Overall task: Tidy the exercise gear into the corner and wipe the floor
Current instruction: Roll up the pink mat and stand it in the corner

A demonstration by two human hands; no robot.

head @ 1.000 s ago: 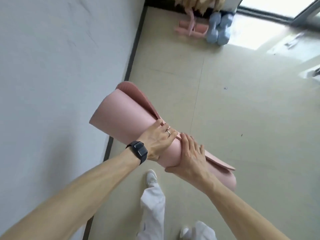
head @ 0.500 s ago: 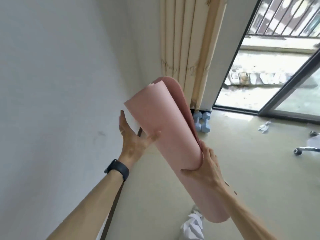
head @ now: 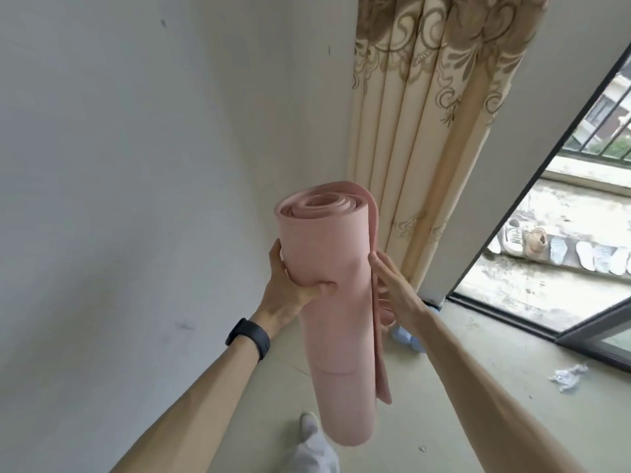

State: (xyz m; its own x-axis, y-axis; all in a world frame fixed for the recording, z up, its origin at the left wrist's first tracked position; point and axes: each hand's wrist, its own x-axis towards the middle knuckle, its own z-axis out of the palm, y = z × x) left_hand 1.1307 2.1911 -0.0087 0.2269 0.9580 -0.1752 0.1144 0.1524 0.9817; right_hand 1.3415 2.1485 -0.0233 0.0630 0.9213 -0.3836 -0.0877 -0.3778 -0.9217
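Fingers (head: 275,257) of the left hand (head: 290,285) wrap round the back of the rolled pink mat (head: 336,322), with the thumb curled across the front. The right hand (head: 392,288) is flat, fingers straight and together, pressing the loose outer edge against the roll's right side. Mat's upright and off the floor (head: 512,356), near the corner where the white wall (head: 136,199) meets the curtain (head: 426,131). Bare floor opens out to the right. A blue dumbbell (head: 406,336) sits at the curtain's foot, crumpled paper (head: 566,377) near the door track (head: 505,316).

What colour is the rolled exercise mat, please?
The rolled mat is plain pale pink all over, with no pattern; the head view shows it clearly.
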